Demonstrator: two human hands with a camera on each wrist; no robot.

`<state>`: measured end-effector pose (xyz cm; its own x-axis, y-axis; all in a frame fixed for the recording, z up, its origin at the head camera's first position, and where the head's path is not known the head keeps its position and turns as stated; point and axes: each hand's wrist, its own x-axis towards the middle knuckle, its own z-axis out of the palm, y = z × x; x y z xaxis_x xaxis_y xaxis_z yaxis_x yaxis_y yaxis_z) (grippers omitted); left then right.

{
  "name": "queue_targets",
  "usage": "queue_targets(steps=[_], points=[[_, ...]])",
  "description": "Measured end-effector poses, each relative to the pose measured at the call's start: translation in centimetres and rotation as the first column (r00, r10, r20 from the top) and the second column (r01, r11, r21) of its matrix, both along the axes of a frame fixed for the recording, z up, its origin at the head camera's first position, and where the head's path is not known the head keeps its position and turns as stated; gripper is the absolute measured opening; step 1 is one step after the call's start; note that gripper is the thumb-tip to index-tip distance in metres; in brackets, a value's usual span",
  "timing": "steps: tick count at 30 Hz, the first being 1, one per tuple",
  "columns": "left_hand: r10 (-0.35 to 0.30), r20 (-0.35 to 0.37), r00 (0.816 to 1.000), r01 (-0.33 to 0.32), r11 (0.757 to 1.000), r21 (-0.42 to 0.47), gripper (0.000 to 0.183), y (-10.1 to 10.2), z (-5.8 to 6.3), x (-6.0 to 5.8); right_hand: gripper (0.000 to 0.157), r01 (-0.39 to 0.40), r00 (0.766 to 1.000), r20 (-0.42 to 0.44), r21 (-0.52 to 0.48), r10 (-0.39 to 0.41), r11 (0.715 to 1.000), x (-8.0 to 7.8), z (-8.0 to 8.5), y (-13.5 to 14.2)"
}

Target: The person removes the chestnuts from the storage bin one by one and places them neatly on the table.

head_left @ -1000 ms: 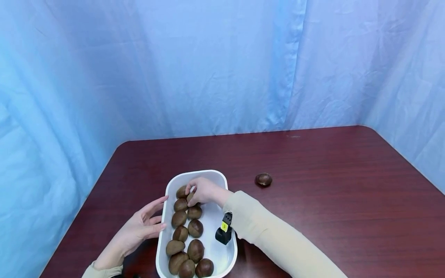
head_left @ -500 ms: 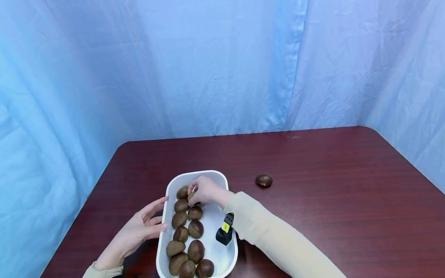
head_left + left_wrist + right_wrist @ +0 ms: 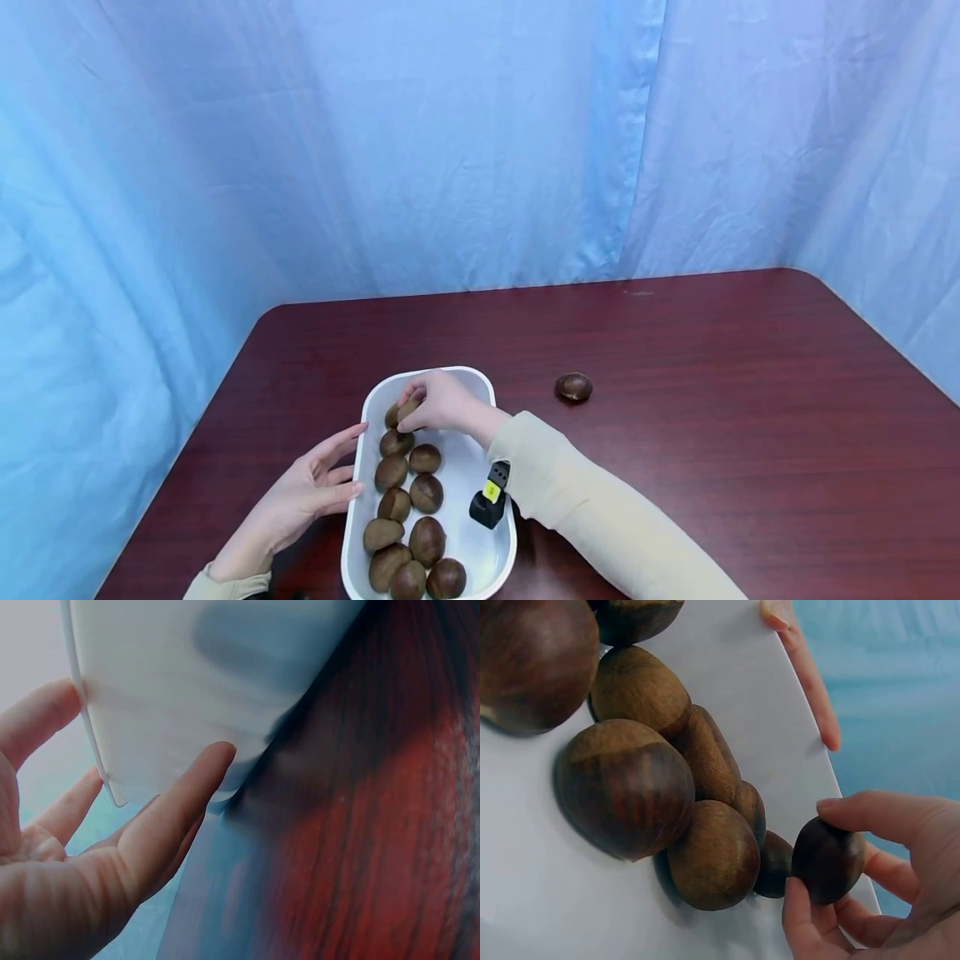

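Observation:
A white rectangular tub (image 3: 467, 479) stands on the table with several brown chestnuts (image 3: 427, 493) in it, roughly in two rows along its left side. Over the tub's far end, my right hand (image 3: 448, 402) pinches one chestnut (image 3: 829, 860) between thumb and fingers, close by the farthest chestnut of the left row. My left hand (image 3: 315, 487) is at the tub's left side, its fingertips against the wall and rim. In the left wrist view the thumb (image 3: 214, 769) lies along the tub's outer wall (image 3: 142, 697).
One more chestnut (image 3: 573, 387) lies on the dark red wooden table (image 3: 720, 400), to the right of the tub. Light blue curtains (image 3: 480, 150) hang around the table's far and side edges. A black wrist camera (image 3: 489, 505) on the right wrist hangs over the tub.
My right hand has shifted slightly toward the tub's far end with the chestnut, away from the right row's upper end. The left hand keeps its place at the tub's side.

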<state>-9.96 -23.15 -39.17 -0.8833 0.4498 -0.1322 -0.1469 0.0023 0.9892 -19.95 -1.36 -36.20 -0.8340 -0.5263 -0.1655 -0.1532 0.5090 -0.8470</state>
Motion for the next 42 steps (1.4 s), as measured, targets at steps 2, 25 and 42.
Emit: queue_targets(steps=[2,25,42], points=[[-0.003,-0.004,1.0,0.003,1.0,0.007,0.067,0.0,0.0,0.1,0.015,-0.001,1.0,0.008,-0.023,0.001,1.0,0.0,0.1,0.0],[0.01,0.001,1.0,-0.01,1.0,-0.023,0.071,0.5,0.3,-0.1,0.023,-0.074,0.995,-0.078,-0.155,0.062,0.985,0.5,5.7,2.1],[-0.018,-0.021,1.0,0.019,0.999,0.043,0.067,0.5,0.1,0.0,0.025,-0.066,0.982,-0.184,-0.149,0.038,0.987,1.0,4.4,7.9]])
